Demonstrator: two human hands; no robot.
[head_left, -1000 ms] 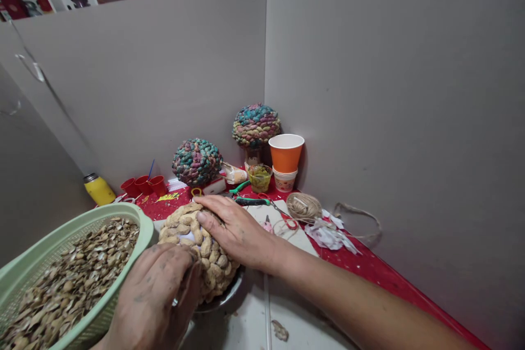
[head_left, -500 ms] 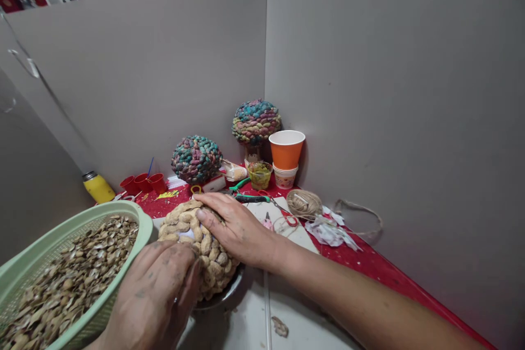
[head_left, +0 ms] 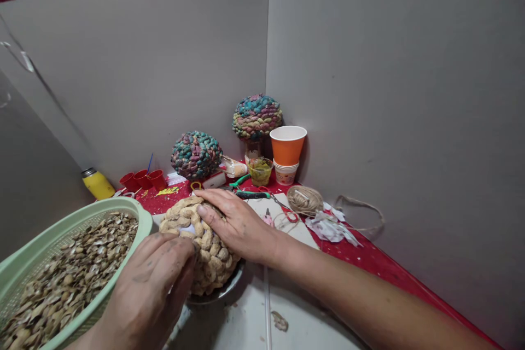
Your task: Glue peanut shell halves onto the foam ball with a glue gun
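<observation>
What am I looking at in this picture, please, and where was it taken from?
There is no machine here: a person works with bare hands, and the single camera sits on their head, looking forward and down. The right hand lies flat over a ball covered in peanut shells, which rests in a metal bowl. The left hand presses its fingertips against the ball's near side. Left of it, a green basket holds loose shells. Farther back on the red tabletop stand two painted shell balls, an orange cup, a ball of twine and small red cups.
</observation>
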